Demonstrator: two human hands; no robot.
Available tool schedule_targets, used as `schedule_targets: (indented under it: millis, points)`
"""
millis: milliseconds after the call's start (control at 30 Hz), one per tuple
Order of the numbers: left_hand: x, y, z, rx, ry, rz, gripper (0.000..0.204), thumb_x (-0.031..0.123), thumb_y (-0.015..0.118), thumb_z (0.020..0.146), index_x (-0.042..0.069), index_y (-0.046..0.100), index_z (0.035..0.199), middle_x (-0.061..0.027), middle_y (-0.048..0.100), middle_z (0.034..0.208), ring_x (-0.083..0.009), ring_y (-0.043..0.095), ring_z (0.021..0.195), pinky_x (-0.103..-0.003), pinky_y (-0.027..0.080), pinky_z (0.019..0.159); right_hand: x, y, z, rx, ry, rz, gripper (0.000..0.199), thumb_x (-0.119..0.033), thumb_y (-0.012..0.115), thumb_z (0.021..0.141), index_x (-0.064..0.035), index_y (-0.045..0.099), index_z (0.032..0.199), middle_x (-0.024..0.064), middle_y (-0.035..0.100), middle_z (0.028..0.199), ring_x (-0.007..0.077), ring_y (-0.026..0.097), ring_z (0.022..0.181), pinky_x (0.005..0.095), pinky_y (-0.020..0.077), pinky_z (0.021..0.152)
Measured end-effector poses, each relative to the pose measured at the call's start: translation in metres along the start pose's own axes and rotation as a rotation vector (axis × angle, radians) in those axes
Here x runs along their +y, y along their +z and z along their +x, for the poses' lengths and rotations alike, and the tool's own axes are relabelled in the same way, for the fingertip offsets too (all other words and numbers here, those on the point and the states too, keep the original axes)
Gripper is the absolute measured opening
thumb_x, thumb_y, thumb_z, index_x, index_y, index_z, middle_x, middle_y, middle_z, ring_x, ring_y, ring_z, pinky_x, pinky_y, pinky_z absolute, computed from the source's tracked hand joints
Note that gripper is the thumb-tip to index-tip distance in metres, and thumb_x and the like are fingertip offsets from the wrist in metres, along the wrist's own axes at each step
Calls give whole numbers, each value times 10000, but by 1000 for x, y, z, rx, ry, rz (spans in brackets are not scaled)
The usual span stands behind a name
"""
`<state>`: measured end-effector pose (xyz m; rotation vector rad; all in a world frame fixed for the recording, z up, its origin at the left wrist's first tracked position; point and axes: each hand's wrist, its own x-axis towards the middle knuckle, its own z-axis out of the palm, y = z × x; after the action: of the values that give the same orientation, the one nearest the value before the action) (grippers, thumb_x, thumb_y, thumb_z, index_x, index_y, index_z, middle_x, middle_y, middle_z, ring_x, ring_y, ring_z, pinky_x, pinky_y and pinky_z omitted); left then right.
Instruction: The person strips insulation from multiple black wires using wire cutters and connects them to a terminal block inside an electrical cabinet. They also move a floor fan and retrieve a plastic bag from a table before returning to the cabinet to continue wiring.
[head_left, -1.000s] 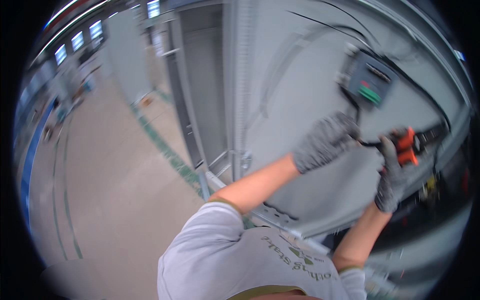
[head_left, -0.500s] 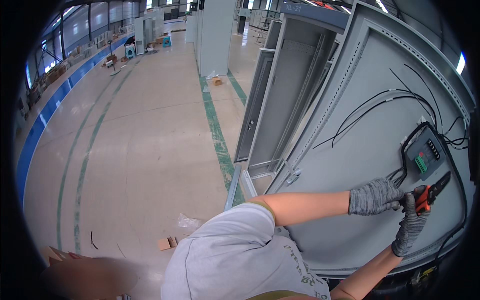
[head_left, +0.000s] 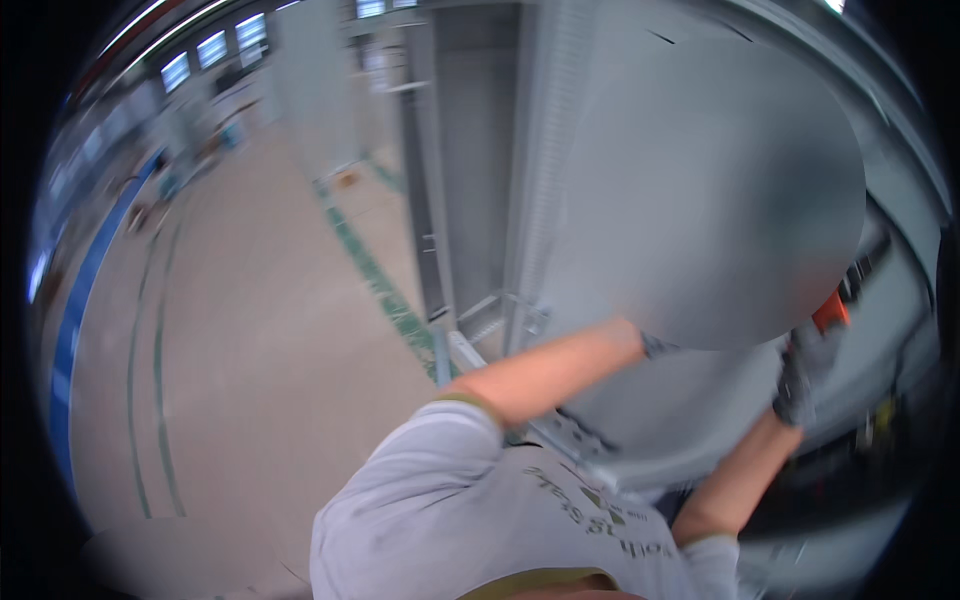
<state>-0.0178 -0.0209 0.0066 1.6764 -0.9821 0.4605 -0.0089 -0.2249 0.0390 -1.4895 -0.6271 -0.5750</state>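
My right hand (head_left: pixel 806 372), in a grey knit glove, is closed around wire strippers (head_left: pixel 832 313) with orange handles and black jaws, which point up to the right. My left forearm reaches across to the right. Only the glove cuff of my left hand (head_left: pixel 659 346) shows; a large blurred patch hides the fingers and whatever they may touch. Both hands are over a big light-grey metal cabinet panel (head_left: pixel 680 405). That same patch covers the middle of the panel, so the wires and the small device there cannot be made out.
Left of the panel stands an open grey cabinet frame (head_left: pixel 480 170). A green floor line (head_left: pixel 365 265) runs toward its foot, and a blue floor strip (head_left: pixel 75 330) curves along the far left. Dark, smeared items (head_left: pixel 850 450) lie below the panel's lower right edge.
The view has swung and is motion-blurred; the cabinet and my arms sit further left and higher. The wire strippers stay in my right hand. My left fingers, seen before, are now hidden.
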Motion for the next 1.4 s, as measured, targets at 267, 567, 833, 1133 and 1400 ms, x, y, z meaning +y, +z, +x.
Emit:
schedule_targets:
  millis: [267, 567, 833, 1133, 1400]
  points:
    - [3, -11, 27, 171, 116, 413, 183, 143, 741, 758, 32, 679, 890, -82, 642, 801, -185, 613, 729, -297, 484, 672, -19, 27, -11, -8, -81, 86, 421, -28, 684, 775, -1, 524, 1164, 78, 625, 1004, 142, 605, 878, 281, 513, 793]
    - [-8, -5, 31, 77, 107, 355, 151, 135, 661, 828, 29, 650, 935, -78, 573, 740, -194, 548, 686, -312, 450, 653, -18, 39, -19, 114, -40, -69, 448, -45, 701, 756, -11, 526, 1167, 50, 622, 924, 134, 595, 884, 272, 505, 814]
    - [4, -13, 34, -80, 228, 334, 110, 118, 587, 862, 18, 620, 893, -105, 560, 774, -257, 519, 775, -364, 417, 739, -26, 41, -17, 144, -54, -30, 289, -40, 683, 772, -22, 547, 1026, 40, 597, 877, 120, 594, 808, 264, 523, 744]
    - [6, -4, 37, -51, 98, 341, 182, 163, 579, 896, 22, 615, 1005, -90, 610, 781, -198, 573, 727, -317, 468, 701, -21, 49, -21, 271, -13, -1, 247, -42, 700, 755, -30, 536, 939, 44, 571, 801, 109, 593, 717, 244, 545, 645]
    - [-4, 12, 34, -5, 113, 153, 197, 221, 618, 868, 38, 601, 937, -122, 634, 788, -262, 618, 707, -349, 492, 649, -22, 42, -36, 367, 2, -29, 239, -27, 686, 773, -19, 558, 975, 73, 613, 860, 139, 620, 800, 268, 540, 730]
